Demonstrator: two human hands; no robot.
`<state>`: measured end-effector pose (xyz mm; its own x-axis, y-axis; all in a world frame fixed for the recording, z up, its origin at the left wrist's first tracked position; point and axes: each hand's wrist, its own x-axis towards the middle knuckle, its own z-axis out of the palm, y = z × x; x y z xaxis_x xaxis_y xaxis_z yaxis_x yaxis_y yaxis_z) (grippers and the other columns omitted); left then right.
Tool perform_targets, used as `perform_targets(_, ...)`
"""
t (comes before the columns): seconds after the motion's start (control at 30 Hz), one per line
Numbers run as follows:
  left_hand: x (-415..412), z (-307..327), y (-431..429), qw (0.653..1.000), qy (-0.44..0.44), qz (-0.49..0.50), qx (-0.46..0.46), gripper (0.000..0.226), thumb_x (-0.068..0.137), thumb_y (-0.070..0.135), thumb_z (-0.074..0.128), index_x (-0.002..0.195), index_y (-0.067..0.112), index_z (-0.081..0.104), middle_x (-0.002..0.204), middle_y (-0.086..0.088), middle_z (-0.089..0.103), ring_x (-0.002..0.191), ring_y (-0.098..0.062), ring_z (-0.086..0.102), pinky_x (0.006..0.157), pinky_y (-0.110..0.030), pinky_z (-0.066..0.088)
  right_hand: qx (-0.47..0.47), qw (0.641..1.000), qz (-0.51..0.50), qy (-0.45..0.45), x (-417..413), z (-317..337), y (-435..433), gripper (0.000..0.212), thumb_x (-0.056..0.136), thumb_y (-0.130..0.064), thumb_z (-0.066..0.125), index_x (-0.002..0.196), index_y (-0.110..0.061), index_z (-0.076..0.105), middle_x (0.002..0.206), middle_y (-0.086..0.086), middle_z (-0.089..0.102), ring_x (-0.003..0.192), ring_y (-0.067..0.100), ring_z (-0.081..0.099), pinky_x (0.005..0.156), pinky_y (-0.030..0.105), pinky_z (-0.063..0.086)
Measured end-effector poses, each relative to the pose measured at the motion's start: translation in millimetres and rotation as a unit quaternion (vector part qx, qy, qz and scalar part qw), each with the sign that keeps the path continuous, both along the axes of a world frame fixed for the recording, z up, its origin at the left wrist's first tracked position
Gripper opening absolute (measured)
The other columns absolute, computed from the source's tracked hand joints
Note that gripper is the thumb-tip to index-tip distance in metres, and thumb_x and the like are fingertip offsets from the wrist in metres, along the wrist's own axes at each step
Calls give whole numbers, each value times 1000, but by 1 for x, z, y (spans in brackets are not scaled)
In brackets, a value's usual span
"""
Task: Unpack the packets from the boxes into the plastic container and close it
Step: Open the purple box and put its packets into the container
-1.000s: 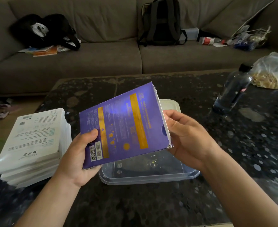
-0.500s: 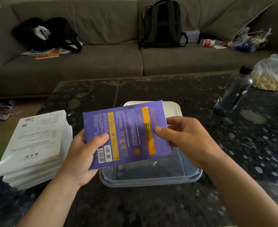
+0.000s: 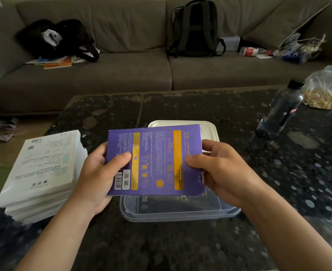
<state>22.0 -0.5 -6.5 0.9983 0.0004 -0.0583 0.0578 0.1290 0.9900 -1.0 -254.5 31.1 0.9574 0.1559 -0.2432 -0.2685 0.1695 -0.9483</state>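
A flat purple box [image 3: 157,159] with yellow stripes and a barcode is held level over the clear plastic container [image 3: 178,214]. My left hand [image 3: 96,178] grips its left end, thumb on top. My right hand [image 3: 220,171] grips its right end, thumb on the top face near the opening notch. The container stands open on the dark table, and its inside is mostly hidden by the box. A white lid [image 3: 210,127] lies just behind it. A stack of white boxes [image 3: 42,173] sits to the left of my left hand.
A dark water bottle [image 3: 280,110] and a plastic bag of food [image 3: 327,89] stand at the table's right side. Behind the speckled table [image 3: 180,247] runs a grey sofa [image 3: 122,75] with a backpack [image 3: 194,28], bags and papers on it.
The purple box has come down from a steep tilt to lie nearly flat over the container. My right thumb has moved onto its top face at the right end.
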Motion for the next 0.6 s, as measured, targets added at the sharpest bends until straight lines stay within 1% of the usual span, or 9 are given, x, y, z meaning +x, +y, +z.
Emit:
perform_targets(0.1, 0, 3, -4, 998, -32, 9, 56, 72, 62, 47, 80, 126, 17, 65, 110, -9, 76, 100, -29, 74, 92, -61, 55, -7, 1000, -8, -18, -1, 2, 2, 25, 95, 3, 59, 118, -4, 66, 104, 16, 77, 93, 34, 75, 80, 48, 63)
perform_targets(0.17, 2, 4, -5, 988, -75, 38, 128, 93, 62, 54, 77, 146, 23, 51, 128, 3, 69, 115, -14, 68, 101, -51, 53, -3, 999, -25, -23, -1, 1, 3, 22, 96, 2, 59, 116, -4, 66, 102, 16, 77, 92, 34, 76, 80, 47, 63)
perform_targets(0.2, 3, 5, -4, 976, -102, 48, 189, 106, 60, 60, 76, 154, 26, 38, 143, 7, 57, 127, -8, 58, 108, -47, 49, -4, 999, -33, -24, -1, 1, 3, 22, 96, 1, 59, 116, -4, 66, 102, 16, 77, 92, 33, 76, 81, 49, 62)
perform_targets(0.27, 1, 10, 0, 918, -177, 5, 354, 125, 58, 75, 71, 161, 32, 15, 164, 10, 22, 150, -8, 27, 121, -44, 30, -7, 999, -46, -24, 0, 0, 5, 22, 96, 0, 60, 117, -4, 66, 102, 15, 77, 93, 33, 76, 86, 53, 60)
perform_targets(0.33, -5, 17, -1, 814, -256, -65, 517, 139, 52, 90, 63, 161, 33, -2, 169, 9, -5, 156, -12, -3, 124, -45, 12, -10, 999, -44, -30, 0, 0, 6, 22, 95, 1, 60, 116, -4, 66, 101, 16, 77, 92, 34, 76, 86, 54, 59)
perform_targets(0.4, -10, 23, -7, 726, -300, -94, 611, 148, 48, 95, 57, 160, 29, -12, 170, 2, -15, 156, -19, -14, 124, -54, 6, -11, 999, -28, -42, -1, 0, 9, 21, 94, 3, 61, 113, -3, 68, 99, 19, 77, 90, 35, 76, 81, 51, 61)
perform_targets(0.43, -12, 25, -11, 697, -308, -103, 640, 150, 47, 96, 55, 160, 26, -15, 169, -1, -16, 156, -23, -15, 123, -59, 5, -8, 999, -17, -45, -3, 0, 12, 21, 93, 3, 61, 112, -3, 68, 98, 19, 77, 88, 34, 76, 77, 47, 62)
perform_targets(0.53, -19, 30, -20, 657, -304, -137, 676, 153, 46, 95, 53, 159, 21, -20, 170, -4, -14, 156, -28, -11, 122, -63, 4, 13, 998, 22, -52, -8, -4, 20, 23, 92, 5, 61, 113, 0, 68, 100, 22, 76, 87, 33, 75, 70, 38, 62)
perform_targets(0.6, -23, 32, -23, 651, -300, -143, 682, 152, 48, 92, 57, 160, 19, -15, 169, -6, 2, 156, -29, 4, 123, -62, 4, 16, 997, 46, -57, -8, -7, 23, 23, 93, 3, 62, 116, 0, 67, 104, 23, 75, 92, 36, 74, 76, 41, 62)
